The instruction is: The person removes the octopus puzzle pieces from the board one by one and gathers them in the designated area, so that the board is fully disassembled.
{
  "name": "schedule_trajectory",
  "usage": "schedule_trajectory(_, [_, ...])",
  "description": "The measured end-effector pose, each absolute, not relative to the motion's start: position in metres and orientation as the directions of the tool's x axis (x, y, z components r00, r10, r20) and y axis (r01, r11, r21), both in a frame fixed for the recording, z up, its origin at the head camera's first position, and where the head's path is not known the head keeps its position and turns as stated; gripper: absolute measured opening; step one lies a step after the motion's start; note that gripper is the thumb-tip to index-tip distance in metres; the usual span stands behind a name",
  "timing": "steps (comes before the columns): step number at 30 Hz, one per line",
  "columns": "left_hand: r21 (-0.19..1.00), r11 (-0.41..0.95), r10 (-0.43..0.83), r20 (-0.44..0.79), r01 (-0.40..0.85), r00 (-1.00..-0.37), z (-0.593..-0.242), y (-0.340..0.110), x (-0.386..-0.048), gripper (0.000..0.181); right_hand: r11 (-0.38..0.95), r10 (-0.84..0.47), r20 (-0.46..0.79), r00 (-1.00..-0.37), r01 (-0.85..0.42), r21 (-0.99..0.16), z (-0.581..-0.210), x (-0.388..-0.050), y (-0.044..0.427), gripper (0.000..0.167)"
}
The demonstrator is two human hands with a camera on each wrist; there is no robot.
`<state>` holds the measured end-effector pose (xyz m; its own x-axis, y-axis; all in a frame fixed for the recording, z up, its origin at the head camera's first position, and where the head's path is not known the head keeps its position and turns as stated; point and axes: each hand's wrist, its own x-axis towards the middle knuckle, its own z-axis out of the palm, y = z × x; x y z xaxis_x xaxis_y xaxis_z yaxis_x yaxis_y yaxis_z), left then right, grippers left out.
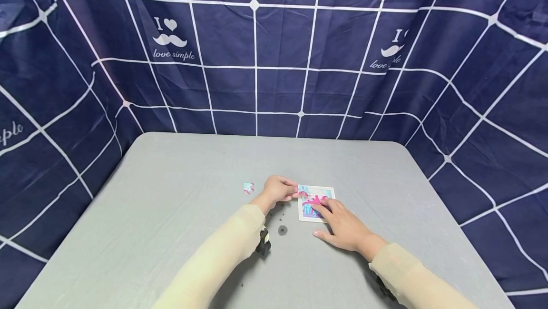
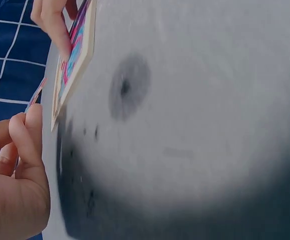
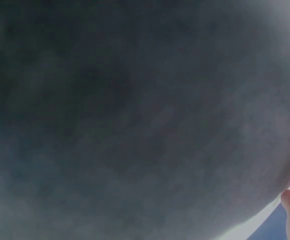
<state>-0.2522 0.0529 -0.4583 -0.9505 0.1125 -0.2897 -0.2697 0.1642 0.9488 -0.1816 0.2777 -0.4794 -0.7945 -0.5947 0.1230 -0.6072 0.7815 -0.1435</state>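
Grey counter (image 1: 192, 166), jigsaw puzzle (image 1: 309, 210) looks mostly filled imo; left hand (image 1: 276, 189) pinching one piece (image 1: 303, 188), right hand (image 1: 348, 228) relaxed across the puzzle, stray piece (image 1: 248, 187) left over.

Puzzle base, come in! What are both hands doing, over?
Left hand pinching a jigsaw piece; right hand touching the jigsaw puzzle. Loose piece lying apart, farther left. Nothing visibly blocking.

Pale-rimmed pink-blue puzzle (image 1: 309, 211) is lying flat, right hand (image 1: 346, 225) touching it. Held piece (image 1: 302, 189) is being pinched by left hand (image 1: 277, 190) at puzzle's upper-left corner. Loose piece (image 1: 248, 187) is lying well left.
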Motion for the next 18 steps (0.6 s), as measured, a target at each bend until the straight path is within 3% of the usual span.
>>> schedule_trajectory(18, [0.946,0.131,0.108,-0.312,-0.297,-0.944,-0.451,0.001,-0.259,0.015,0.768,-0.605,0.14,-0.784,-0.621,-0.157,-0.477,-0.182,0.28,0.072])
